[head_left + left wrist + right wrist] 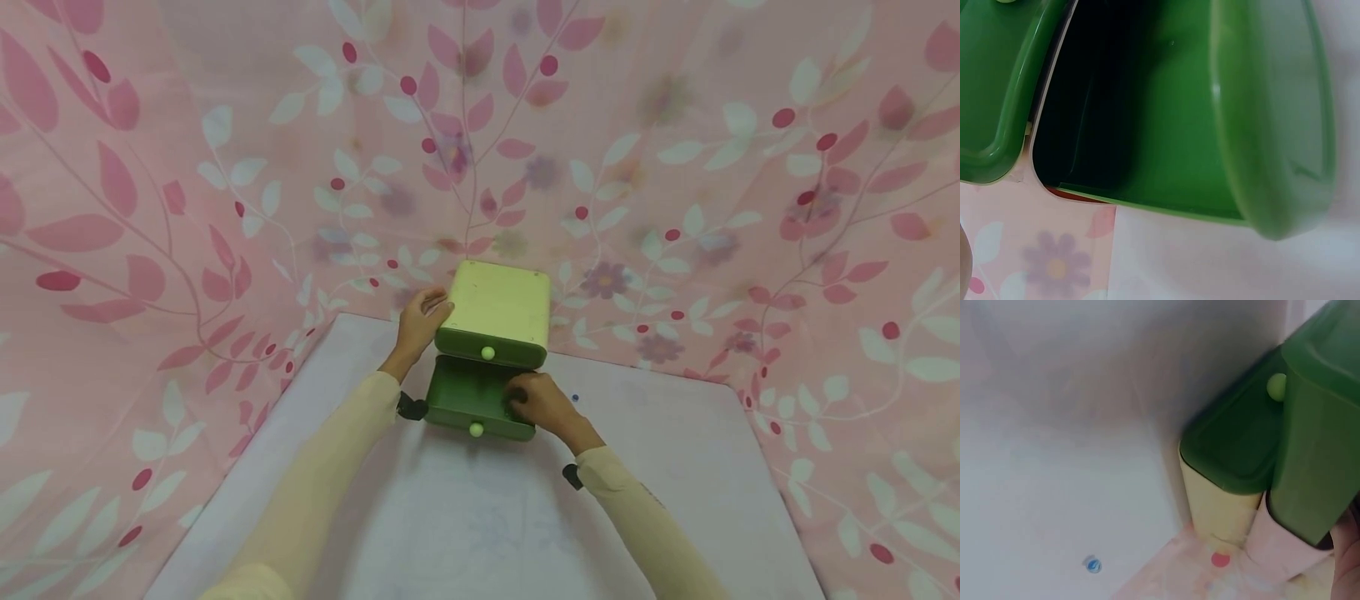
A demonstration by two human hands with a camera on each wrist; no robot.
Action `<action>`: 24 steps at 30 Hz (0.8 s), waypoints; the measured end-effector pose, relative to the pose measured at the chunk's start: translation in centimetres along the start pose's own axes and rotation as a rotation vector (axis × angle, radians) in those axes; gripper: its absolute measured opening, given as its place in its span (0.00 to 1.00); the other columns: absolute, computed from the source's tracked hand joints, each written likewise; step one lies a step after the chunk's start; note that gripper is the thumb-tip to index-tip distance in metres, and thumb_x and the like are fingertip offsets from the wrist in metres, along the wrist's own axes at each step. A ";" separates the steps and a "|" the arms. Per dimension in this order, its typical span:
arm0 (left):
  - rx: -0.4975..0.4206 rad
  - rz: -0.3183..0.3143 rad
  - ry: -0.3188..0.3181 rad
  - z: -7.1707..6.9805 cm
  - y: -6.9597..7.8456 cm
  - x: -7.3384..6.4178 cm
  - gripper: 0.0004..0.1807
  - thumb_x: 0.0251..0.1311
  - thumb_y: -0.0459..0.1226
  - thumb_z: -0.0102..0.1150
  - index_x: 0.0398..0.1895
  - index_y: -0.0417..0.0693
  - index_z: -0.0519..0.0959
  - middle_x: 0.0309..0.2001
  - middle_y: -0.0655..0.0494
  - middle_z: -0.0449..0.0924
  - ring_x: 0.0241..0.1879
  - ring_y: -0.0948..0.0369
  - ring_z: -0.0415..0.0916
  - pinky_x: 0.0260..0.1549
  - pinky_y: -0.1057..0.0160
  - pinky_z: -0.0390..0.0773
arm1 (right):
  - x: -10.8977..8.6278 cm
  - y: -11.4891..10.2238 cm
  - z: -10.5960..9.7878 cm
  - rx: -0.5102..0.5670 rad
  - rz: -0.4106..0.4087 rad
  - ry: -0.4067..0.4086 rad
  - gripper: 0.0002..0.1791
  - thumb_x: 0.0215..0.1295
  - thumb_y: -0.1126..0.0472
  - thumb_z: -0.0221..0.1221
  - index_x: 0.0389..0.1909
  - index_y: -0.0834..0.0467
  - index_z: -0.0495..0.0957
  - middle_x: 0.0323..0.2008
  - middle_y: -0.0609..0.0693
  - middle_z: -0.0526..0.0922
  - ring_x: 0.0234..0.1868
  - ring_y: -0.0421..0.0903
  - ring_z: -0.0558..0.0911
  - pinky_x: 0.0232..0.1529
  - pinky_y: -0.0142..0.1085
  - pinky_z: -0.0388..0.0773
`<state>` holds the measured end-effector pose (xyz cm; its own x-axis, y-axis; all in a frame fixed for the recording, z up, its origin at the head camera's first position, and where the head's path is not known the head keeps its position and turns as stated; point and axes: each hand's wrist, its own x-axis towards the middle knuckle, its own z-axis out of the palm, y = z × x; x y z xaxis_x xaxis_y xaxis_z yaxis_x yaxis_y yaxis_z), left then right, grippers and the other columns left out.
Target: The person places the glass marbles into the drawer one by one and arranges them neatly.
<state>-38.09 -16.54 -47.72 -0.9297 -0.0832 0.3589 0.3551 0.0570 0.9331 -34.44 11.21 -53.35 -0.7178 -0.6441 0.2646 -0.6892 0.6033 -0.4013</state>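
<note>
A small drawer unit with a cream top (498, 300) and green drawers stands against the back. Its upper drawer front (517, 352) is closed, and below it a green drawer (1179, 144) is pulled out. My left hand (423, 321) rests against the unit's upper left side, thumb near the top edge. Inside the right end of the open drawer is my right hand (542, 402), fingers bent down. Whether those fingers hold anything is hidden. In the right wrist view only the edge of that hand (1347, 559) shows, beside the drawer's outer wall.
A small blue marble (1092, 564) lies on the white tabletop (660, 467), right of the unit. Another green drawer front (1235, 437) with a round knob sits closed beneath the open one. Pink floral cloth (637, 208) hangs behind and at both sides.
</note>
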 end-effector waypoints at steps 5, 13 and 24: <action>0.001 -0.003 0.021 0.0 -2.1 0.7 0.24 0.66 0.33 0.60 0.63 0.35 0.70 0.63 0.32 0.67 0.65 0.47 0.66 0.65 0.49 0.66 | -0.5 0.4 -0.9 0.047 -0.010 0.064 0.11 0.57 0.71 0.67 0.42 0.62 0.85 0.39 0.52 0.86 0.40 0.44 0.84 0.39 0.36 0.84; 0.034 -0.004 0.040 0.1 -2.1 0.6 0.24 0.65 0.35 0.61 0.62 0.38 0.71 0.62 0.38 0.71 0.64 0.52 0.69 0.64 0.56 0.70 | -1.6 2.1 -2.0 0.131 -0.056 0.255 0.09 0.55 0.73 0.68 0.38 0.64 0.85 0.37 0.52 0.86 0.36 0.46 0.86 0.39 0.35 0.85; 0.020 0.005 0.002 0.2 0.9 -0.5 0.24 0.65 0.29 0.58 0.63 0.30 0.69 0.62 0.34 0.70 0.65 0.39 0.64 0.64 0.48 0.67 | -2.7 5.2 -3.4 0.164 0.016 0.372 0.10 0.52 0.75 0.68 0.37 0.65 0.84 0.34 0.55 0.86 0.36 0.50 0.87 0.38 0.40 0.86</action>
<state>-37.35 -16.24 -47.05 -0.9276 -0.0853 0.3636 0.3576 0.0777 0.9306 -36.38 17.70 -53.19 -0.7355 -0.4028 0.5448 -0.6747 0.5093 -0.5342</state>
